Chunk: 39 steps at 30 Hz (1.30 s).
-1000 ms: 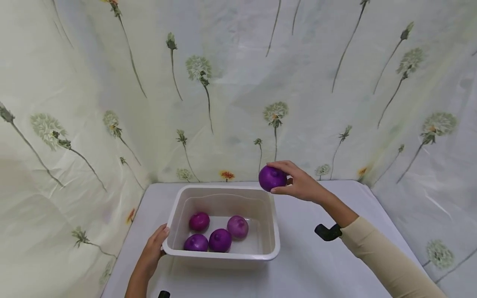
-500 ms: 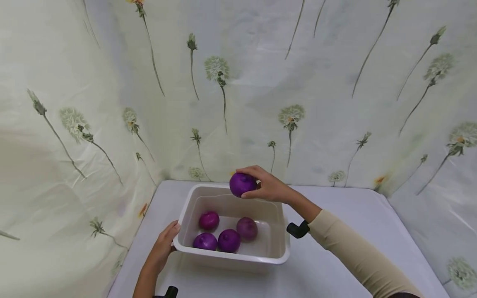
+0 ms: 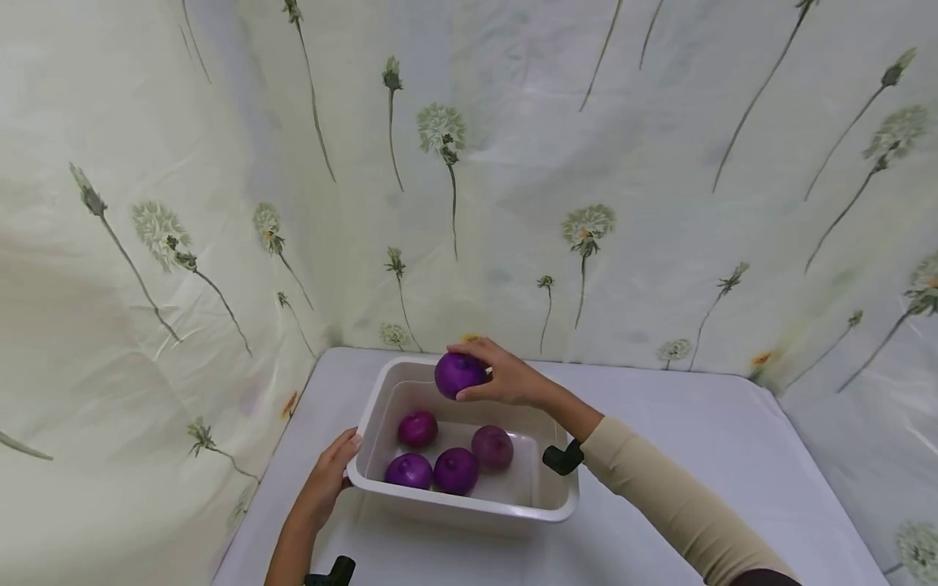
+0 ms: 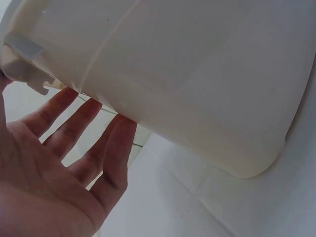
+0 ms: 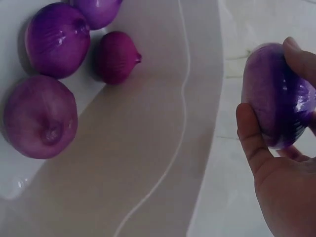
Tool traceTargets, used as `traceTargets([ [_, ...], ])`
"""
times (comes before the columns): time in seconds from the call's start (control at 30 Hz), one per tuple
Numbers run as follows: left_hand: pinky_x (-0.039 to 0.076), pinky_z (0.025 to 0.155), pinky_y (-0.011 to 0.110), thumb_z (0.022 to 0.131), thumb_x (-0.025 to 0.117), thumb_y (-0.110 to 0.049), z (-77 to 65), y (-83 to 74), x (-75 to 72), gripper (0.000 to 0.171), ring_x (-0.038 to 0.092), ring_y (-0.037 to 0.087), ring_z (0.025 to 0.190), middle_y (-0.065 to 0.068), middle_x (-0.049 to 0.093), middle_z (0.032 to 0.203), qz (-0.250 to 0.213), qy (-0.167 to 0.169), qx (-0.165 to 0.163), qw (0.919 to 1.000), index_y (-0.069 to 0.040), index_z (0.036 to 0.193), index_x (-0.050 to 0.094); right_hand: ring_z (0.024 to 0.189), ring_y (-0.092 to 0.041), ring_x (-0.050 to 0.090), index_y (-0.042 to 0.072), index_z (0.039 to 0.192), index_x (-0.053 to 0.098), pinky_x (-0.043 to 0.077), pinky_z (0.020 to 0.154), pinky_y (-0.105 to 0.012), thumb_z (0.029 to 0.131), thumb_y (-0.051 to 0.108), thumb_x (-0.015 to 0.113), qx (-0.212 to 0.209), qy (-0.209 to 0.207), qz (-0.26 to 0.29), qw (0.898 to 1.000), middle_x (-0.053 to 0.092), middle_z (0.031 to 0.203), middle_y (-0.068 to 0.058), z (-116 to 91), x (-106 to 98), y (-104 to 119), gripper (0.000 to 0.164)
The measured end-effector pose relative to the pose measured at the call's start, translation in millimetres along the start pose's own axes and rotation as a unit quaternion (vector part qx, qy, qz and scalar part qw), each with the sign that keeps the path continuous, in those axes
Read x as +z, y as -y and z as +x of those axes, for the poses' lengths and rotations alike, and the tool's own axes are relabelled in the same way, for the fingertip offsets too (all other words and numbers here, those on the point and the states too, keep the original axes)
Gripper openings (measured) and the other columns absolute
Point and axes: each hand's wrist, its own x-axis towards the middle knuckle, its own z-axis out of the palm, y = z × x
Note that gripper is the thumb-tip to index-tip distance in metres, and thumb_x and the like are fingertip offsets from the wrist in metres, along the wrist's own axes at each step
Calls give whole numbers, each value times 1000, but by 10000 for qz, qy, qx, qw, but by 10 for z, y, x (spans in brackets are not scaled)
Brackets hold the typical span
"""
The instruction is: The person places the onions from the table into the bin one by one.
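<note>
In the head view my right hand (image 3: 506, 376) pinches a purple onion (image 3: 458, 375) between thumb and fingers, above the far side of a white plastic tub (image 3: 469, 506). The right wrist view shows the held onion (image 5: 277, 96) apart from the tub wall (image 5: 148, 138). Several other purple onions lie on the tub floor, among them a magenta one (image 3: 418, 429) and a paler one (image 3: 493, 448). My left hand (image 3: 326, 476) holds the tub's left rim. In the left wrist view its fingertips (image 4: 126, 128) touch the tub's outer wall (image 4: 187, 89).
The tub stands on a table with a white cloth (image 3: 659, 456). Behind and beside the table hangs a pale curtain (image 3: 513, 163) printed with dandelions. A black wrist mount (image 3: 563, 457) on my right arm overlaps the tub's right side.
My right hand has carried the onion left, from beyond the tub's far right corner to over its far side, then slightly lower. The head view has shifted. My left hand stays at the rim.
</note>
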Motion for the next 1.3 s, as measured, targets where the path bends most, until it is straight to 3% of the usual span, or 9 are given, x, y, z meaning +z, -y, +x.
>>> traceTargets([
  [0.2, 50, 80, 37, 104, 47, -35, 0, 0, 2, 50, 60, 27, 109, 23, 56, 137, 69, -13, -38, 10000, -5, 143, 50, 131, -32, 46, 15, 149, 46, 51, 98, -44, 84, 26, 82, 104, 27, -230, 9997, 41, 150, -16, -15, 95, -110, 75],
  [0.6, 50, 81, 38, 103, 47, -35, 13, 15, 0, 49, 60, 25, 107, 23, 56, 137, 33, -45, -42, 10000, -4, 141, 52, 119, -27, 53, 21, 151, 44, 52, 96, -44, 86, 35, 79, 581, 395, -258, 9972, 45, 139, -14, -49, 305, -270, 75],
  [0.87, 50, 81, 38, 103, 48, -37, 25, 18, -9, 50, 60, 26, 108, 23, 56, 137, 49, -40, -55, 10000, -5, 141, 52, 128, -29, 50, 20, 151, 43, 48, 102, -47, 85, 38, 80, 802, 568, -538, 9937, 40, 151, -12, -8, 455, -363, 78],
  [1.03, 50, 81, 38, 103, 47, -36, 21, 8, -13, 50, 60, 26, 110, 22, 56, 138, 46, -7, -26, 10000, -5, 142, 51, 127, -27, 52, 28, 150, 44, 49, 102, -47, 83, 41, 80, 943, 570, -735, 9912, 41, 151, -9, -7, 524, -374, 77],
  [1.13, 50, 81, 38, 103, 47, -37, 19, 2, -15, 51, 59, 27, 113, 23, 55, 139, 67, 4, -38, 10000, -5, 143, 50, 129, -28, 51, 26, 149, 44, 47, 104, -47, 83, 41, 80, 912, 568, -880, 9903, 43, 150, -10, 1, 565, -399, 77],
  [1.3, 51, 81, 37, 103, 48, -38, 20, 1, -21, 51, 59, 28, 113, 23, 55, 139, 75, -16, -80, 9999, -5, 143, 51, 133, -32, 46, 13, 148, 46, 43, 107, -51, 84, 35, 81, 704, 618, -859, 9919, 45, 149, -16, 37, 635, -462, 77],
])
